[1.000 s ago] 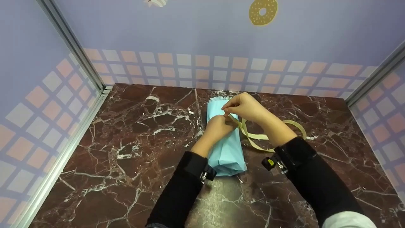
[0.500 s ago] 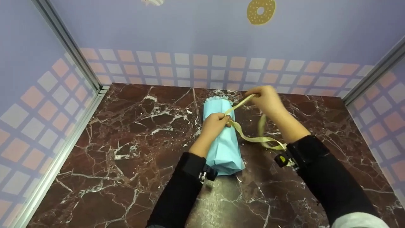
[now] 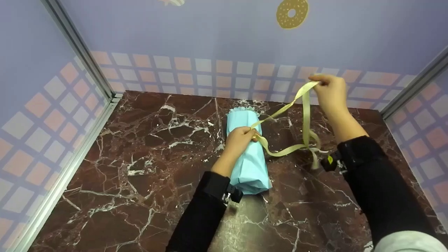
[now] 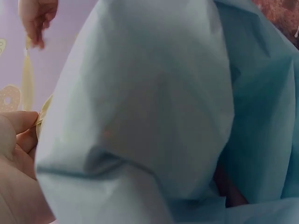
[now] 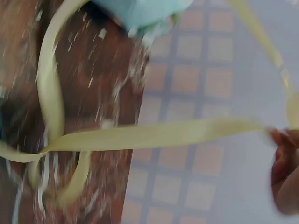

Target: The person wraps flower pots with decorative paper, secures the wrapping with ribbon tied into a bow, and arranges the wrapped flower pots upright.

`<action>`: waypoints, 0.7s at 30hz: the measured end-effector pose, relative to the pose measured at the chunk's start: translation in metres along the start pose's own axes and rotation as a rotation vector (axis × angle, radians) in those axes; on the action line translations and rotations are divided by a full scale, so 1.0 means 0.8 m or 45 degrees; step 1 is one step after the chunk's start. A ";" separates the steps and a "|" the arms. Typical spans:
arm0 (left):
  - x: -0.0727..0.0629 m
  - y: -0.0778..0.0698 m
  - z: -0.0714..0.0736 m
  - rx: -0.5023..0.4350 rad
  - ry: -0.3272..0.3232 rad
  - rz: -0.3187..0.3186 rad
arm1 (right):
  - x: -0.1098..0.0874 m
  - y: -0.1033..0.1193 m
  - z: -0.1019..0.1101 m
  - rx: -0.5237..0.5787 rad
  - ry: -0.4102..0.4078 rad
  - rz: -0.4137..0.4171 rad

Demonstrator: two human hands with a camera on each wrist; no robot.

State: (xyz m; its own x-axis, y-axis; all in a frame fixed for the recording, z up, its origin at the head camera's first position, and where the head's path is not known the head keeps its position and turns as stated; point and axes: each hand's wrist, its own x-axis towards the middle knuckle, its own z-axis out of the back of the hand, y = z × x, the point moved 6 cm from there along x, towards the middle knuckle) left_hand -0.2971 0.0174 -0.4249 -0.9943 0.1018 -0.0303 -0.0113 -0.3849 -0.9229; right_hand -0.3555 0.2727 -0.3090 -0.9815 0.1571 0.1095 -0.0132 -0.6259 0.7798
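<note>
A light-blue wrapped bundle (image 3: 249, 162) lies lengthwise on the marble tabletop, with a pale frilly edge at its far end. My left hand (image 3: 238, 141) rests over its upper middle and pinches a yellow ribbon (image 3: 280, 111) between thumb and fingers. In the left wrist view the blue wrapping (image 4: 140, 107) fills most of the picture, with the left thumb and fingers at its left edge. My right hand (image 3: 331, 92) is raised to the right and pinches the ribbon higher up. Between the hands the ribbon slants upward; its loose length hangs and loops down to the table.
Dark red-brown marble tabletop (image 3: 140, 196) with white veins and small white specks surrounds the bundle. A purple wall (image 3: 210, 31) with pink and white checks stands behind it. Side panels with metal frame strips (image 3: 78, 154) close off left and right.
My right hand has moved from beside the left hand up and to the right, drawing the ribbon out. The left hand has stayed on the bundle.
</note>
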 end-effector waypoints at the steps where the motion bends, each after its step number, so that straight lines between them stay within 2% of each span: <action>1: 0.000 0.000 0.000 -0.006 -0.002 0.000 | 0.000 0.000 -0.007 -0.046 0.062 0.053; 4: 0.000 0.001 -0.002 -0.032 -0.019 0.001 | -0.005 -0.008 -0.039 -0.200 0.338 0.143; 6: 0.000 0.001 -0.003 -0.058 -0.031 0.008 | -0.012 -0.015 -0.060 -0.266 0.459 0.150; 9: 0.000 0.003 -0.005 -0.110 -0.041 0.027 | -0.026 -0.021 -0.085 -0.256 0.515 0.135; 11: 0.000 0.004 -0.005 -0.153 -0.047 0.039 | -0.038 -0.019 -0.099 -0.237 0.543 0.174; 17: 0.001 0.006 -0.003 -0.223 -0.080 0.048 | -0.081 -0.011 -0.144 -0.216 0.796 0.329; 19: 0.001 0.006 -0.002 -0.254 -0.084 0.048 | -0.089 -0.009 -0.150 -0.208 0.799 0.380; 21: 0.001 0.006 -0.001 -0.271 -0.092 0.049 | -0.090 -0.007 -0.150 -0.178 0.735 0.384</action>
State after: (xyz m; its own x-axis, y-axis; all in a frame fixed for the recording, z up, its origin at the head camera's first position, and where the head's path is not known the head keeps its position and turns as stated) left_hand -0.2976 0.0166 -0.4295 -0.9987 0.0219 -0.0464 0.0416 -0.1839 -0.9821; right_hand -0.3073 0.1735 -0.3955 -0.8903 -0.4503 -0.0674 0.2915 -0.6775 0.6753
